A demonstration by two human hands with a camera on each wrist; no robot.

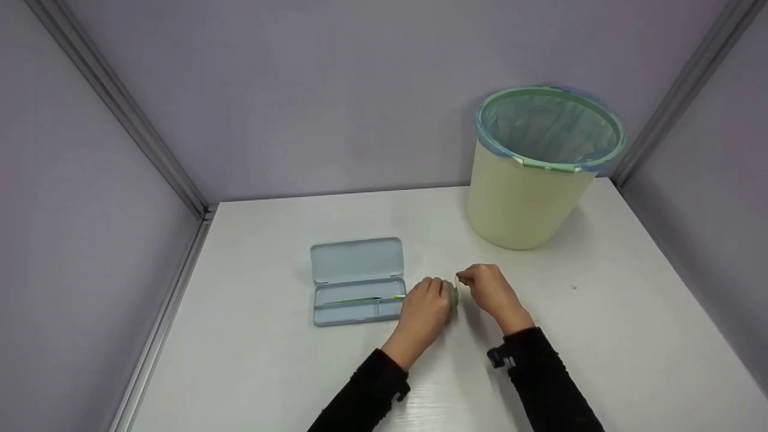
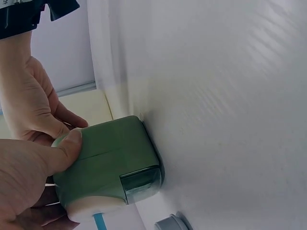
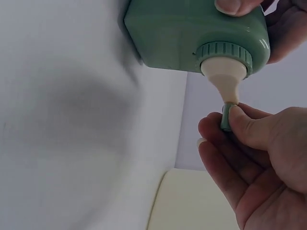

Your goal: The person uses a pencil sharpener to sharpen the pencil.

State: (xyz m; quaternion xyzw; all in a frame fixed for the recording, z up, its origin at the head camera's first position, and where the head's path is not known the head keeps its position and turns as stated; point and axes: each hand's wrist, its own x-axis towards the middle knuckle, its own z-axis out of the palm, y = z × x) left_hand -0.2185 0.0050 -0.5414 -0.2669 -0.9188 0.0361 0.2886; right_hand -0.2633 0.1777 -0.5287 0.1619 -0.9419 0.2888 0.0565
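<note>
My left hand (image 1: 427,307) grips a green crank pencil sharpener (image 2: 108,155) against the white table, its thumb on the top. A dark see-through panel (image 2: 141,183) covers one corner. My right hand (image 1: 489,292) pinches the small green knob (image 3: 226,117) at the end of the sharpener's cream crank arm (image 3: 225,79). In the left wrist view, a blue strip (image 2: 99,222) shows beside the sharpener's cream face; what it belongs to is hard to tell. Left of my left hand, a pale blue pencil case (image 1: 358,261) lies open with a green pencil (image 1: 351,301) in it.
A pale yellow bin (image 1: 516,210) with a green rim and a bluish liner stands at the back right of the table (image 1: 258,360). Grey-lilac panels (image 1: 336,102) close in the back and both sides.
</note>
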